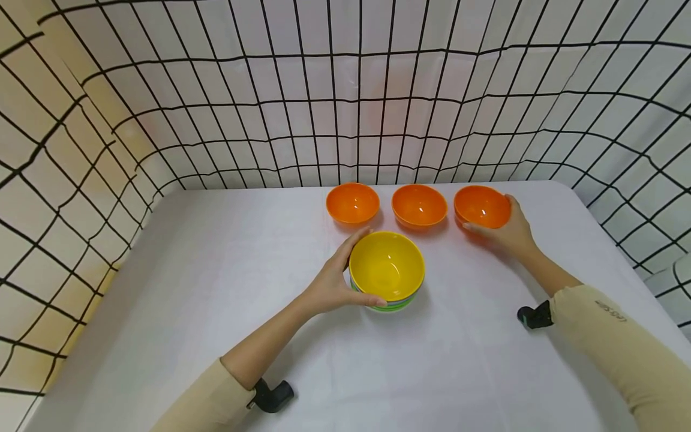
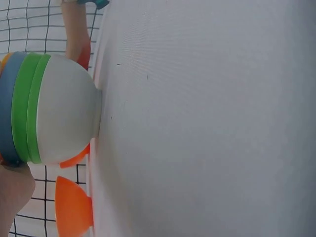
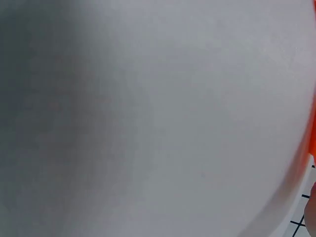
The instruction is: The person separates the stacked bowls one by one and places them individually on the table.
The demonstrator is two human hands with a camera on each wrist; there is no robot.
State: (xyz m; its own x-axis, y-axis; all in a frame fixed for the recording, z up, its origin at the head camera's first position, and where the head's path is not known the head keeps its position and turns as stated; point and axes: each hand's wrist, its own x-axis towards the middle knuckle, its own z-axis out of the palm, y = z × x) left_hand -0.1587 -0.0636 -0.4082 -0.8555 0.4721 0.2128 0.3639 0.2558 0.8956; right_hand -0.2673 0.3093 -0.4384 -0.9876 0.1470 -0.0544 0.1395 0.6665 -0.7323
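Observation:
A stack of nested bowls stands near the middle of the table, a yellow bowl [image 1: 385, 267] uppermost. Below it, the left wrist view shows a blue band [image 2: 11, 108], green bands [image 2: 30, 108] and a white lowest bowl [image 2: 66, 111] whose base meets the table. My left hand [image 1: 335, 286] grips the stack from the left, thumb at the near side and fingers at the far side. At the right end of a row of orange bowls, my right hand [image 1: 514, 235] holds an orange bowl [image 1: 480, 205] by its right side. In the right wrist view, only slivers of bowl and hand show.
Two more orange bowls, one at the left [image 1: 352, 204] and one in the middle [image 1: 418, 207], stand behind the stack. A white cloth covers the table [image 1: 216, 258]. Black grid netting [image 1: 324, 102] rises along the back and both sides.

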